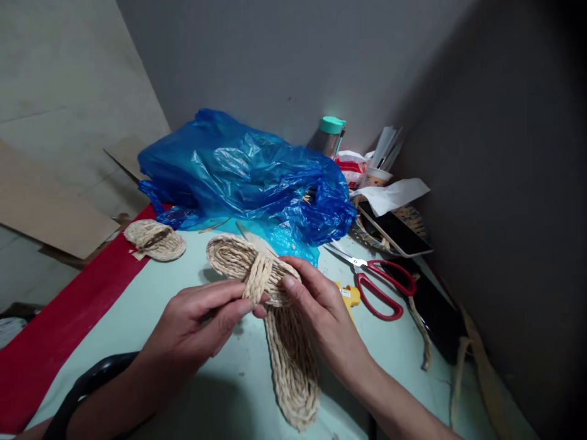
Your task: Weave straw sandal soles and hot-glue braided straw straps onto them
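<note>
Both hands hold a small braided straw slipper [227, 256] above the table. My left hand [197, 321], closed, pinches the braided strap [259, 278] across its middle between thumb and fingers. At the near right end of the slipper, my right hand [328, 308] is closed around the edge, thumb on top. Below them a longer braided straw sole [296, 373] extends toward me; its upper end is hidden behind the slipper. Another small straw slipper [158, 241] with a dark band lies at the left table edge.
A blue plastic bag [233, 165] fills the back. Red-handled scissors [360, 263] and a partly hidden yellow tool [350, 296] lie to the right. Behind them are a phone [394, 231], a woven basket [411, 219], a cup [378, 176] and a green-lidded bottle [332, 125].
</note>
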`<state>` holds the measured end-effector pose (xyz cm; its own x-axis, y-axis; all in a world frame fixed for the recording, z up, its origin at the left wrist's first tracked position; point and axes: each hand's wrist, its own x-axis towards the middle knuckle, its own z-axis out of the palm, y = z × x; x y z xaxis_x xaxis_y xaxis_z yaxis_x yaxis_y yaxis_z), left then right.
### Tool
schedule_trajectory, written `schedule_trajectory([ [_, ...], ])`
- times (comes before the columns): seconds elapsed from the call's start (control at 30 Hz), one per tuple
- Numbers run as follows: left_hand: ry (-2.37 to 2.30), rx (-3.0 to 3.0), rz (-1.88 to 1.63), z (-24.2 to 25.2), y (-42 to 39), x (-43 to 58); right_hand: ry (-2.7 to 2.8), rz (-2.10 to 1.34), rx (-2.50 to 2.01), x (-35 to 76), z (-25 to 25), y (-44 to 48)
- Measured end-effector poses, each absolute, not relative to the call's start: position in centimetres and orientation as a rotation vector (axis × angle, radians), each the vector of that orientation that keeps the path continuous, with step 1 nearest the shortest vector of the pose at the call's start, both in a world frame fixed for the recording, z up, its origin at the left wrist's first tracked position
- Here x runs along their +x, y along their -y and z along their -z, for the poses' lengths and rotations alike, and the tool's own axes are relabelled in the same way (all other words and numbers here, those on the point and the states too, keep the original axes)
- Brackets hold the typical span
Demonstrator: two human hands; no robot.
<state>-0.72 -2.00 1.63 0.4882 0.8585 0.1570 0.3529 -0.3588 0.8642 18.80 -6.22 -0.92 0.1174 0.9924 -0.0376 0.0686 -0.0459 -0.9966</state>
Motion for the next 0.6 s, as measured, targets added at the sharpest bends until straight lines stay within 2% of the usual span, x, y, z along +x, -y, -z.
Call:
schedule_trajectory([
  [0.33,-1.078,1.938,-0.745,-2.2,1.5,-1.4,1.324,-1.167,-1.348,18.9,1.0,6.5],
  [0.6,-0.796,2.087,-0.57,-2.8,0.3,-1.9,1.883,-0.765,-1.183,19.7,-2.0,6.6],
])
